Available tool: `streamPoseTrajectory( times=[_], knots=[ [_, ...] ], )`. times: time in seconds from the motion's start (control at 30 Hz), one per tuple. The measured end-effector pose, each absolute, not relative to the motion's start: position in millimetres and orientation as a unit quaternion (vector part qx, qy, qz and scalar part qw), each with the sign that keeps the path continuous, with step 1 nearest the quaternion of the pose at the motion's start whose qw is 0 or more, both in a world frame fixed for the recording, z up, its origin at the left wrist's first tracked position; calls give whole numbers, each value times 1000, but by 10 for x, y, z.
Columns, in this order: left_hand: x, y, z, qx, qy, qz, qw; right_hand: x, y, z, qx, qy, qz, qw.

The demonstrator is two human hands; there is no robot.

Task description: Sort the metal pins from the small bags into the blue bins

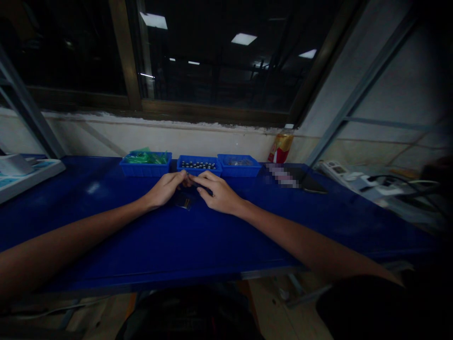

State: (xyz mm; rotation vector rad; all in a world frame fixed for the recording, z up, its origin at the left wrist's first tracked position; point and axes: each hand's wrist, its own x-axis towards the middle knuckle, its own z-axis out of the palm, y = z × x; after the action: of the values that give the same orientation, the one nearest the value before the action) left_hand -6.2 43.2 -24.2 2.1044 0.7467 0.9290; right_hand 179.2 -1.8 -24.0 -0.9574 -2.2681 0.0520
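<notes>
My left hand (167, 187) and my right hand (220, 194) meet above the blue table, just in front of the middle bin. The left fingers are pinched together around something small and dark at their tips, too small to name. Bent toward the same spot, my right fingers close near the left fingertips, and what they grip is hidden. Below the hands, a small clear plastic bag (184, 203) with thin brass-coloured bits lies on the table. Closest to my hands, the middle blue bin (215, 173) holds several small dark cylinders with shiny tops.
Left of it stands a blue bin (145, 170) of green plastic; at right, another blue bin (242, 171) holds clear plastic. Farther right are a red and yellow packet (281, 147) and a dark flat device (313, 184). Power strips (33, 178) lie at both table sides.
</notes>
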Motion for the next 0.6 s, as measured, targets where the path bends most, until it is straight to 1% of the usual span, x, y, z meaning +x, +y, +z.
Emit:
streamPoseTrajectory(
  times=[0.1, 0.2, 0.33, 0.4, 0.5, 0.6],
  knots=[
    [-58, 454, -249, 823, 288, 356, 336, 1796, -17, -233, -361, -869, 21, 338],
    [-51, 487, -268, 821, 293, 373, 318, 1780, -11, -232, -362, -857, 44, 363],
    [-50, 492, -284, 832, 295, 368, 291, 1732, 21, -256, -418, -777, 147, 447],
    [-52, 472, -282, 847, 290, 352, 275, 1712, 37, -272, -434, -741, 195, 473],
    [-53, 432, -264, 872, 278, 324, 238, 1700, 48, -285, -434, -735, 229, 468],
    [-49, 399, -240, 894, 271, 298, 194, 1708, 47, -283, -432, -731, 233, 473]
  ],
)
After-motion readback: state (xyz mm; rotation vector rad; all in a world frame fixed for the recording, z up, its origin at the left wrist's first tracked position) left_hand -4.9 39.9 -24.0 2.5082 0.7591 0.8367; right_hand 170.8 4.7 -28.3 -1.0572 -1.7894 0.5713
